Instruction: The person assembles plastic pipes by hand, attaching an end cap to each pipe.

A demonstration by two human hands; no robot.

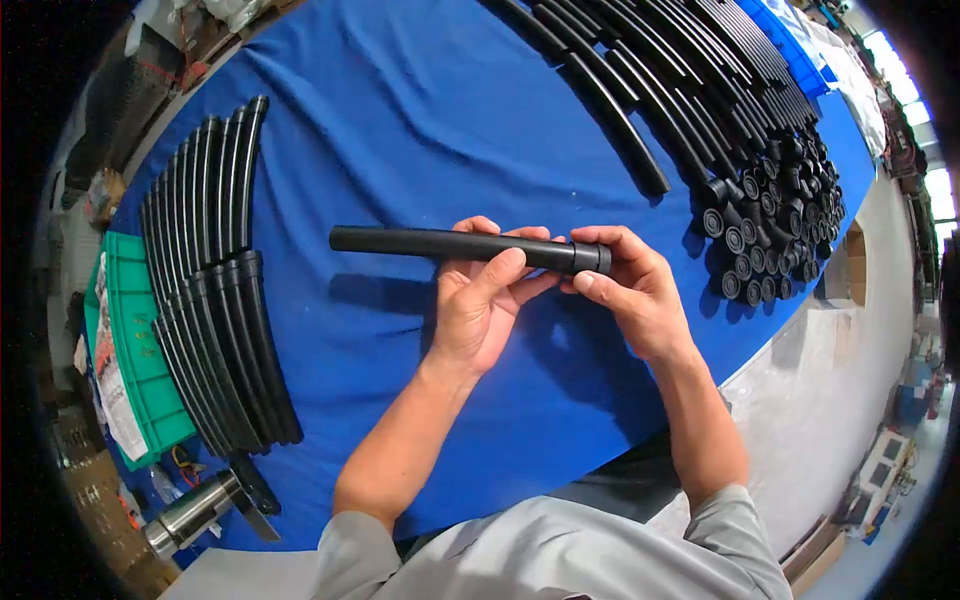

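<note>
Around: tube rows, green crate, black fittings; left grip pinches black tube, right grip its collar.

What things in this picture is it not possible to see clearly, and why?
All in the head view:
- Inside of the held black tube: its own wall hides it.
- Parts of the left hand: behind this tube.
- Far ends of some long tubes: cut off by the top edge.
- Marks on the green crate: too small.
</note>
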